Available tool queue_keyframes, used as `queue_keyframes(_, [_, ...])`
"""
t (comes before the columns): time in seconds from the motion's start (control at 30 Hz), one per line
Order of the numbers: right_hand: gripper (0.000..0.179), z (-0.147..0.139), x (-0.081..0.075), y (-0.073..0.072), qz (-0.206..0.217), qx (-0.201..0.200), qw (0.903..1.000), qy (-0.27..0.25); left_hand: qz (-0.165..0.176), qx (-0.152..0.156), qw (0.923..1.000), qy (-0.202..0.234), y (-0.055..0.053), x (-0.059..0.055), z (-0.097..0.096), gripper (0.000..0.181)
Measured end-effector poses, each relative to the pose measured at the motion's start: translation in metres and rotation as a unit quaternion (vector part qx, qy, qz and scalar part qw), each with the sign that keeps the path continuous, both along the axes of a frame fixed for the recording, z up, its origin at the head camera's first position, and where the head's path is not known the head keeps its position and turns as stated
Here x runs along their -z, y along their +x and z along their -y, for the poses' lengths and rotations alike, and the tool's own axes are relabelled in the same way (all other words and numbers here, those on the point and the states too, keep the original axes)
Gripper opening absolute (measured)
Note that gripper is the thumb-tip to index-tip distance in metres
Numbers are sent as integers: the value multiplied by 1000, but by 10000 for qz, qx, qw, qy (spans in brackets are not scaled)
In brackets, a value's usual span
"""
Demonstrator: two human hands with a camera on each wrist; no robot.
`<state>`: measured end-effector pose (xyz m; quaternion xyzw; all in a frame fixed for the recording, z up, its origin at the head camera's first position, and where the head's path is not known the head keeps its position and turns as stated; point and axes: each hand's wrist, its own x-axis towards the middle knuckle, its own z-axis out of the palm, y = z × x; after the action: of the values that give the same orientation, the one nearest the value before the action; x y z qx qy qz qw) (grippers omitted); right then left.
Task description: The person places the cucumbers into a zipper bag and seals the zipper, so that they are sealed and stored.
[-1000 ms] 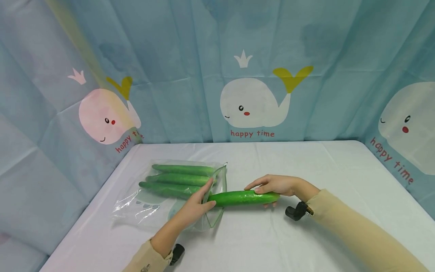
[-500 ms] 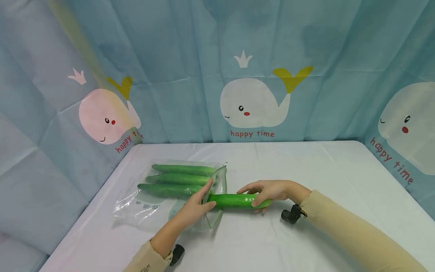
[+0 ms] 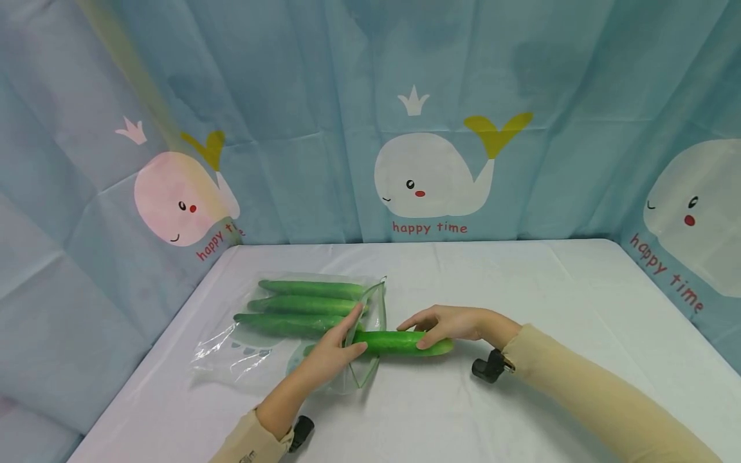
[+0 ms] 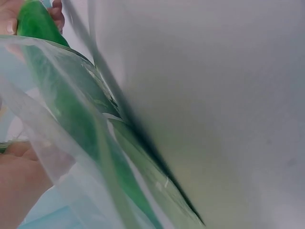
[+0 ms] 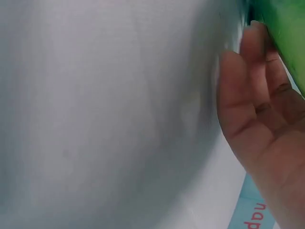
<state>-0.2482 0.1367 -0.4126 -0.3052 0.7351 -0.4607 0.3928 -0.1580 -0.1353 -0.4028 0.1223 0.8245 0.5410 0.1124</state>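
Note:
A clear zip bag point(image 3: 217, 366) lies on the table's left half, its green-edged mouth facing right. Inside are three cucumbers point(image 3: 309, 304), side by side. My left hand point(image 3: 329, 360) is at the mouth, index finger and thumb straight and spread along its edges; the other fingers are mostly hidden. My right hand point(image 3: 454, 323) grips the outer end of a fourth-row cucumber point(image 3: 393, 343), whose far end is in the bag. The left wrist view shows this cucumber point(image 4: 40, 21) passing under the film. In the right wrist view, fingers point(image 5: 238, 100) lie against the cucumber.
A white cloth covers the table point(image 3: 521, 276). A blue curtain point(image 3: 324, 186) printed with whales stands behind and at both sides. Black wrist cameras point(image 3: 489, 366) sit below the beige sleeves point(image 3: 590, 392).
My right hand has moved left, pushing the cucumber farther into the bag, so less of it shows outside. My left hand has stayed in place at the mouth.

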Motion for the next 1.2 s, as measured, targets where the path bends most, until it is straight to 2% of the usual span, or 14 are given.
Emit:
queue_keyframes(0.17, [49, 6, 3, 3, 81, 101, 9999, -32, -62, 97, 9999, 31, 0, -1, 0, 72])
queue_keyframes(0.4, [41, 16, 6, 6, -42, 456, 9989, -40, -41, 89, 10000, -16, 0, -1, -1, 72])
queue_keyframes(0.6, [58, 13, 4, 9, 487, 479, 9976, -93, -41, 36, 10000, -80, 0, -3, -3, 72])
queue_keyframes(0.67, [61, 11, 5, 8, 519, 473, 9974, -151, -43, 41, 10000, -70, 1, -3, -3, 72])
queue_keyframes(0.93, [56, 21, 7, 8, 206, 511, 9977, -392, -45, 46, 10000, -13, 1, -6, -2, 72])
queue_keyframes(1.2, [50, 42, 15, 13, -14, 930, 9948, -426, -57, 112, 9999, 42, 1, -6, -2, 71])
